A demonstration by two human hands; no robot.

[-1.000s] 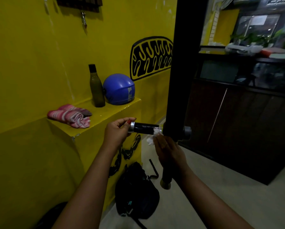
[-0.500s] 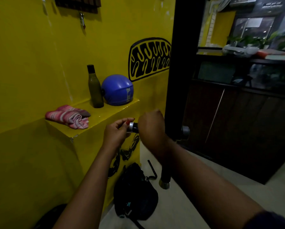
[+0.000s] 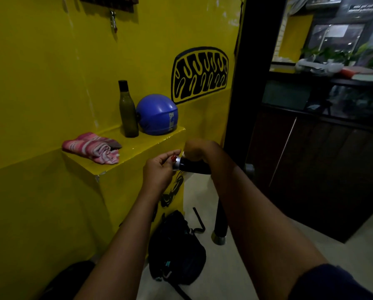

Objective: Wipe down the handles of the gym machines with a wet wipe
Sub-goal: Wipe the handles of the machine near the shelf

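Just right of the yellow ledge [image 3: 138, 146], the machine's black upright [image 3: 252, 83] carries a short handle [image 3: 194, 167] that points left. The right hand [image 3: 197, 151] curls over the top of the handle near its silver cap [image 3: 177, 163], probably to press the wet wipe against the grip. The left hand [image 3: 159, 172] pinches the cap end between thumb and fingertips, likely to steady the bar against the rubbing. The wet wipe is hidden beneath the right fingers.
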